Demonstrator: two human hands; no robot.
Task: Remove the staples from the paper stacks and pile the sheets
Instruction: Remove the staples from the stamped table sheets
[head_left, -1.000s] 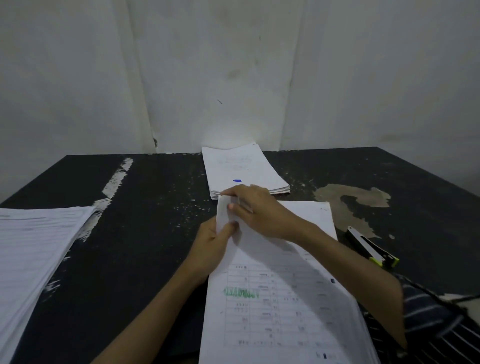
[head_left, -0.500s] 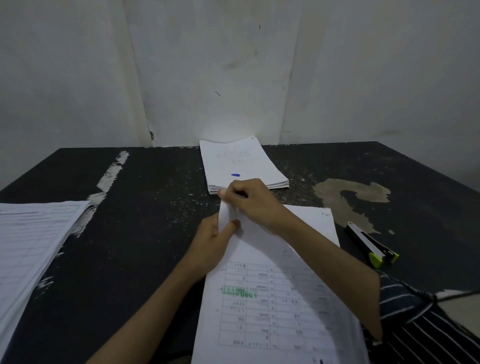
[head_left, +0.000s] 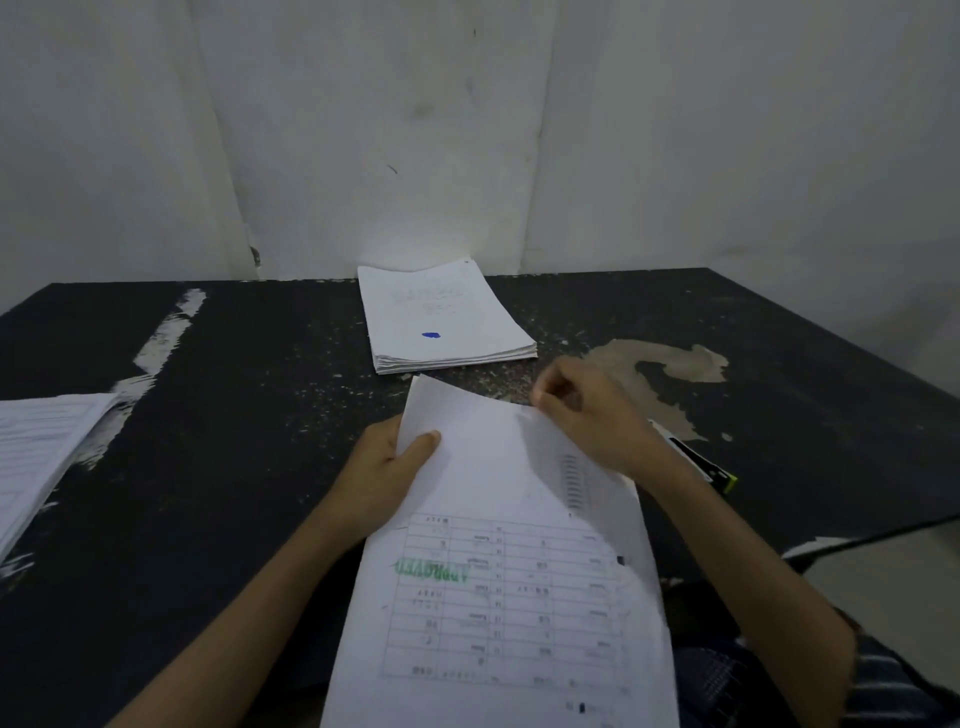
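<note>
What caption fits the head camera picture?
Left hand grips the far corner of the printed paper stack; right hand, fingers curled, hovers nearby.

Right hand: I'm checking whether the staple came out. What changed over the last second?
The right hand moved right, off the top corner of the paper stack, fingers curled; any staple in them is too small to see. The left hand still grips that corner, thumb on top. The far pile, left pile and green-tipped tool lie as before.
</note>
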